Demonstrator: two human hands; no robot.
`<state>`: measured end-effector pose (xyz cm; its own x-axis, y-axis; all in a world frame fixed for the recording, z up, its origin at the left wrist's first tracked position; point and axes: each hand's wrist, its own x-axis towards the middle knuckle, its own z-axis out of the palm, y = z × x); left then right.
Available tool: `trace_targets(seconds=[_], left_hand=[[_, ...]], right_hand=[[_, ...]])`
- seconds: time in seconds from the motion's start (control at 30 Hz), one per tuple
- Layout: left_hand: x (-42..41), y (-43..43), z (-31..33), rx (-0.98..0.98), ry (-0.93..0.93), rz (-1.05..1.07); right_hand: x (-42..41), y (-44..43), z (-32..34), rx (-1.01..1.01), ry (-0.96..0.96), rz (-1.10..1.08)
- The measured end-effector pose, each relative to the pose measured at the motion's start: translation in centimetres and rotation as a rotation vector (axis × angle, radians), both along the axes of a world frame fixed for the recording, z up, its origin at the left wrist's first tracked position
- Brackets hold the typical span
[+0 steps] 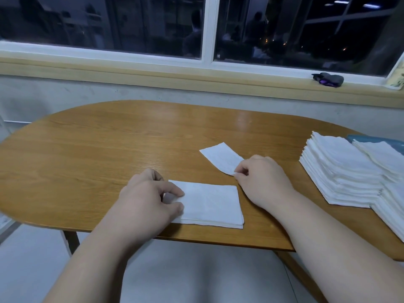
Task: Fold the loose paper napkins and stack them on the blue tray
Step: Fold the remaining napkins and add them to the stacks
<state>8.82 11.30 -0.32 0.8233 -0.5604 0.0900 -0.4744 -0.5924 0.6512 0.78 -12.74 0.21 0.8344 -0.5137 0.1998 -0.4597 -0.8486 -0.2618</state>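
Narrow napkin strip (221, 157), centre of frame, flat on the desk (105, 149). My right grip (262, 179) pinches its near corner between thumb and forefinger. Wide folded napkin (213, 204), lower centre, just inside the desk's front edge. My left grip (148, 200) is curled at its left edge, thumb and forefinger pinching the paper there.

Both pieces I judge very light, limp and thin. They are likely to slide on the smooth wood, to tear if tugged, and to fan apart where layers are loose. The best hold is a corner or the folded edge, lifted low, with the other side pressed flat.

Tall napkin stack (341, 171), right of frame, on the desk. Blue tray (371, 139), far right edge, mostly covered by a second white pile (384, 156).
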Motion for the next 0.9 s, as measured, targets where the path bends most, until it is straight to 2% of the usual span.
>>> trace_targets(seconds=[0.07, 0.17, 0.23, 0.33, 0.4, 0.5, 0.57, 0.63, 0.73, 0.9], left_hand=[[0.0, -0.1, 0.0, -0.014, -0.021, -0.014], [-0.1, 0.0, 0.1, -0.104, -0.051, -0.042], [-0.4, 0.1, 0.6, -0.242, -0.066, -0.052], [-0.9, 0.3, 1.4, -0.476, 0.065, -0.089], [-0.8, 0.3, 1.5, -0.596, 0.175, -0.143], [-1.0, 0.4, 1.7, -0.707, 0.288, -0.193], [-1.0, 0.5, 1.6, -0.662, 0.276, -0.170], [-0.9, 0.5, 1.5, -0.525, 0.269, -0.152], [-0.8, 0.5, 1.2, -0.408, 0.337, -0.168], [-0.8, 0.6, 1.1, -0.509, 0.476, -0.297]], right_hand=[[-0.4, 0.1, 0.3, 0.008, -0.057, 0.018], [-1.5, 1.2, 2.1, 0.192, -0.205, 0.100], [-2.4, 2.5, 4.0, 0.343, -0.318, 0.228], [-3.3, 4.2, 6.3, 0.651, -0.465, 0.388], [-3.4, 4.4, 6.8, 0.829, -0.468, 0.423], [-3.4, 4.2, 6.2, 0.989, -0.415, 0.382], [-3.4, 3.9, 5.3, 1.075, -0.394, 0.345], [-3.5, 3.7, 4.4, 1.159, -0.376, 0.358], [-3.6, 3.5, 3.8, 1.177, -0.351, 0.425], [-3.1, 3.5, 5.1, 1.172, -0.371, 0.513]])
